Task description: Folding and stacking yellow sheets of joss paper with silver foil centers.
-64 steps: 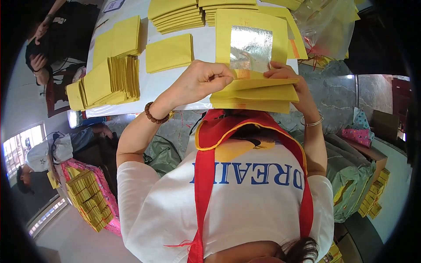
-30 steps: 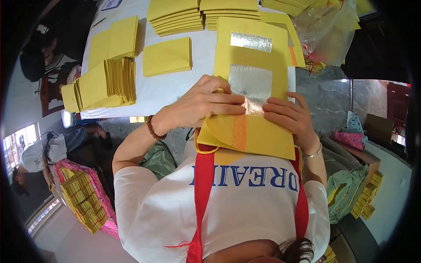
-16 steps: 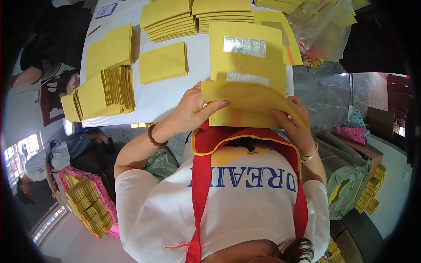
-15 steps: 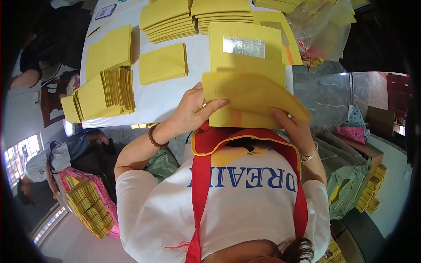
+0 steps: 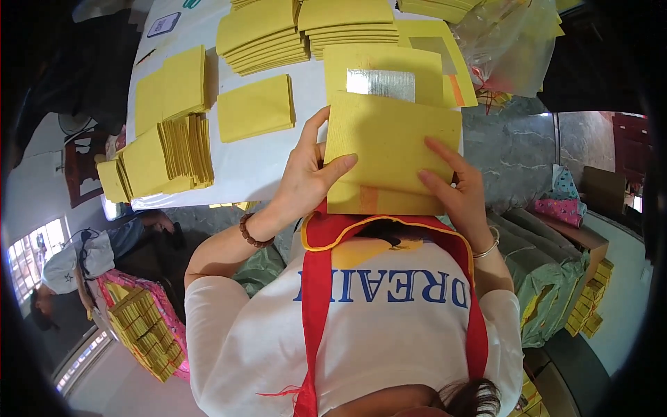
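A folded yellow paper sheet (image 5: 389,132) is between my two hands at the table's near edge. My left hand (image 5: 306,170) grips its left edge, thumb on the face and fingers behind. At the right edge, my right hand (image 5: 462,191) has thumb and forefinger on the face; its other fingers are partly hidden. Directly beneath lies another yellow sheet (image 5: 427,64) with a silver foil patch (image 5: 382,85), partly covered. An orange strip (image 5: 368,200) shows on the yellow paper below the held one.
Several stacks of yellow paper (image 5: 257,31) cover the back of the white table (image 5: 236,163). A small folded pile (image 5: 256,108) and an upright bundle (image 5: 186,149) stand left. A phone (image 5: 164,23) lies far left, a clear plastic bag (image 5: 511,48) far right. Another person (image 5: 76,260) is at left.
The held sheet was bent and tilted low at its right; now it is flatter and its top edge is higher. My right hand's fingers have shifted up onto its face.
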Demonstrator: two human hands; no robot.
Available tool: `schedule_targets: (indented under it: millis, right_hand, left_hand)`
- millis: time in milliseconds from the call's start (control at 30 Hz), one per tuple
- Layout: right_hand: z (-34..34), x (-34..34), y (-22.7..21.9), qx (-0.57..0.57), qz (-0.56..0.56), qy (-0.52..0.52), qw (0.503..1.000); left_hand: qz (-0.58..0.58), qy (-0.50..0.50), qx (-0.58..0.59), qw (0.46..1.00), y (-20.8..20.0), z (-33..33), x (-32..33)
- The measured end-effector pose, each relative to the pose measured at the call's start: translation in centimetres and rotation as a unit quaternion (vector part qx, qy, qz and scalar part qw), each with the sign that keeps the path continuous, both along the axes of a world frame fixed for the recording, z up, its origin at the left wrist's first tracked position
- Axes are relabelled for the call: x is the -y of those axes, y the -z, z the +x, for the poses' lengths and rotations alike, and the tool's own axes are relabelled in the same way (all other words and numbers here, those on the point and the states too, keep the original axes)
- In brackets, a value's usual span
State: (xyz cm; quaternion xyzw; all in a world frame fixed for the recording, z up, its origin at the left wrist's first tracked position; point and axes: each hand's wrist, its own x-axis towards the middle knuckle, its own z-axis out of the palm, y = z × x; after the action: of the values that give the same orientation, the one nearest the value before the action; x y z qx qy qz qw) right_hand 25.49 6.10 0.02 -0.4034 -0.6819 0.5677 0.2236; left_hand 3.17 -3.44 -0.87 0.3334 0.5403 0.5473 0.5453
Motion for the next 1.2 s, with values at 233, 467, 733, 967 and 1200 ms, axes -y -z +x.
schedule_targets:
  millis: [233, 467, 733, 967, 1200]
  right_hand:
    - [-0.4, -0.2, -0.1, 0.005, 0.006, 0.018, 1.0]
    - [-0.8, -0.6, -0.7, 0.064, 0.1, 0.008, 0.993]
    - [-1.0, -1.0, 0.2, 0.059, -0.006, 0.033, 0.998]
    - [-1.5, -0.8, 0.4, 0.053, 0.032, 0.041, 0.997]
    - [-1.4, -0.9, 0.3, 0.073, 0.048, 0.04, 0.995]
  left_hand:
    - [-0.041, 0.006, -0.015, 0.999, -0.2, -0.4, -0.3]
    - [-0.057, 0.017, -0.021, 0.998, -1.3, -0.5, -1.0]
    - [-0.074, 0.032, -0.213, 0.974, -1.0, -0.8, -1.1]
    - [-0.062, -0.002, -0.178, 0.982, 0.2, -0.7, -0.8]
    - [-0.123, 0.047, -0.311, 0.941, -1.5, -1.2, -1.1]
